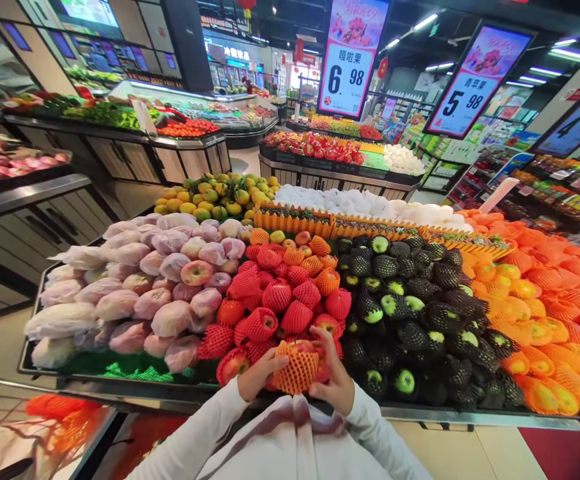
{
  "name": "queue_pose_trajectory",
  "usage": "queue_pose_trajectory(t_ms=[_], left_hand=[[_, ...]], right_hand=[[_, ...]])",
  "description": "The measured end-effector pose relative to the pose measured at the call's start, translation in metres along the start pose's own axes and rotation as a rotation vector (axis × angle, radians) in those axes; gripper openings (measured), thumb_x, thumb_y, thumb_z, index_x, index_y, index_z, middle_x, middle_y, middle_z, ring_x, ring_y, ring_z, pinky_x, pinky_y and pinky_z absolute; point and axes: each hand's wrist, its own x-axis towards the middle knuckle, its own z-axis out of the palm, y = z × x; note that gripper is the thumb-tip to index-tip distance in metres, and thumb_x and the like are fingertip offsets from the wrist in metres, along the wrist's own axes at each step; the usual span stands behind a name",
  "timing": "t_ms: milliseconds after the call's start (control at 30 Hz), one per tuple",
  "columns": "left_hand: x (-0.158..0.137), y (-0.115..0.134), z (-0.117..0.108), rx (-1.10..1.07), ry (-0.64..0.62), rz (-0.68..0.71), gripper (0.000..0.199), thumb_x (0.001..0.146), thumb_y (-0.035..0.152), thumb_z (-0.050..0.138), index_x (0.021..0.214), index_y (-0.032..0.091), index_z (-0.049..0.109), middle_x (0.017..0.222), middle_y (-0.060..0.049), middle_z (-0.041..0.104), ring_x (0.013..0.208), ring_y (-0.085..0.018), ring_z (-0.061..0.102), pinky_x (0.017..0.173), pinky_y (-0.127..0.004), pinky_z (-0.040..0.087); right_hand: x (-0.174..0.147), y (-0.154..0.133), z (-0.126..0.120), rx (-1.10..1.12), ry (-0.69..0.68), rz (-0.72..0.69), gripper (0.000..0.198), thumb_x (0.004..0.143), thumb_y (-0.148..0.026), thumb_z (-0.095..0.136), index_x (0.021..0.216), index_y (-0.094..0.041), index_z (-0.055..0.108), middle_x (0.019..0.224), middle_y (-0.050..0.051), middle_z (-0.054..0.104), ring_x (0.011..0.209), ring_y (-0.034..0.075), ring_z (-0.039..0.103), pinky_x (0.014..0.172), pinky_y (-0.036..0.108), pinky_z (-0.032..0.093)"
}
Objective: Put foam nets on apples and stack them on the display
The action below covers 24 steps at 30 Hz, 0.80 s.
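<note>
An apple in an orange foam net [296,367] is held in front of my chest, over the front edge of the display. My left hand [261,375] grips it from the left, with the thumb on the net. On the other side, my right hand [335,379] curves around the apple, its fingertips at the upper right and its thumb near the lower right. Just beyond both hands lie apples in red foam nets [276,295], with a few in orange nets [327,281] among them.
Wrapped pinkish fruit [170,320] is heaped on the left. Green fruit in black nets [400,307] and orange-netted fruit [530,327] lie on the right. Behind are yellow-green fruit [215,193] and white-wrapped fruit [365,203]. Price screens [353,60] hang above. A basket with orange netting [65,417] stands lower left.
</note>
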Motion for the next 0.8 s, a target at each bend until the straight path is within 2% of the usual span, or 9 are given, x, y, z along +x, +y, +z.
queue_pose_trajectory(t_ms=[67,133,233,300,400,467,600,700,800], left_hand=[[0.009,0.006,-0.002,-0.06,0.028,0.064,0.069,0.058,0.06,0.079,0.108,0.014,0.065,0.111,-0.012,0.068,0.105,-0.03,0.063,0.092,-0.041,0.048],[0.02,0.014,-0.005,-0.129,0.081,0.131,0.066,0.061,0.057,0.078,0.111,0.017,0.063,0.114,-0.01,0.067,0.109,-0.029,0.062,0.093,-0.041,0.049],[0.044,0.037,-0.012,-0.125,0.216,0.256,0.063,0.062,0.047,0.079,0.114,0.019,0.058,0.116,-0.008,0.065,0.107,-0.026,0.062,0.094,-0.039,0.049],[0.067,0.064,-0.019,-0.017,0.307,0.354,0.066,0.06,0.043,0.08,0.116,0.018,0.054,0.116,-0.01,0.064,0.105,-0.025,0.063,0.092,-0.04,0.051],[0.114,0.118,-0.035,0.149,0.455,0.483,0.07,0.059,0.039,0.08,0.117,0.02,0.045,0.124,-0.01,0.059,0.104,-0.023,0.064,0.089,-0.04,0.053],[0.15,0.155,-0.05,0.283,0.632,0.532,0.071,0.062,0.036,0.08,0.117,0.021,0.038,0.124,-0.011,0.057,0.102,-0.02,0.064,0.089,-0.038,0.053],[0.219,0.209,-0.089,0.567,0.919,0.525,0.082,0.058,0.028,0.084,0.12,0.019,0.032,0.128,-0.014,0.052,0.114,-0.023,0.057,0.098,-0.039,0.045],[0.262,0.226,-0.114,0.815,1.031,0.422,0.086,0.052,0.028,0.087,0.119,0.016,0.034,0.124,-0.018,0.055,0.115,-0.031,0.056,0.1,-0.045,0.04],[0.299,0.233,-0.129,1.017,1.087,0.324,0.087,0.053,0.034,0.086,0.12,0.014,0.035,0.122,-0.022,0.056,0.117,-0.035,0.055,0.099,-0.045,0.038]], right_hand=[[0.009,0.024,-0.002,-0.15,0.153,-0.067,0.081,0.086,-0.071,0.041,0.147,-0.019,0.028,0.148,0.016,0.03,0.136,0.032,0.033,0.111,0.052,0.03],[0.015,0.052,-0.001,-0.411,0.258,-0.079,0.071,0.089,-0.062,0.045,0.146,-0.021,0.034,0.153,0.015,0.024,0.141,0.035,0.023,0.113,0.059,0.021],[0.017,0.087,0.004,-0.684,0.258,0.0,0.054,0.089,-0.046,0.053,0.139,-0.025,0.047,0.155,0.011,0.024,0.141,0.036,0.022,0.11,0.06,0.024],[0.016,0.099,0.006,-0.742,0.239,0.017,0.051,0.087,-0.038,0.056,0.137,-0.027,0.051,0.155,0.009,0.025,0.14,0.035,0.024,0.108,0.058,0.028],[0.014,0.101,0.006,-0.752,0.24,-0.014,0.053,0.083,-0.033,0.059,0.135,-0.028,0.052,0.153,0.008,0.028,0.137,0.034,0.028,0.106,0.057,0.031],[0.016,0.1,0.005,-0.741,0.254,-0.026,0.051,0.082,-0.03,0.058,0.133,-0.028,0.054,0.151,0.008,0.032,0.135,0.034,0.031,0.105,0.057,0.033],[0.019,0.101,0.002,-0.726,0.26,-0.027,0.05,0.081,-0.027,0.057,0.131,-0.028,0.055,0.148,0.007,0.036,0.131,0.033,0.034,0.103,0.056,0.035],[0.02,0.105,0.001,-0.724,0.266,-0.037,0.05,0.081,-0.027,0.056,0.131,-0.029,0.055,0.147,0.007,0.037,0.13,0.033,0.037,0.101,0.054,0.038],[0.018,0.111,0.001,-0.734,0.28,-0.055,0.052,0.081,-0.028,0.054,0.133,-0.03,0.054,0.148,0.006,0.037,0.13,0.033,0.037,0.1,0.053,0.039]])
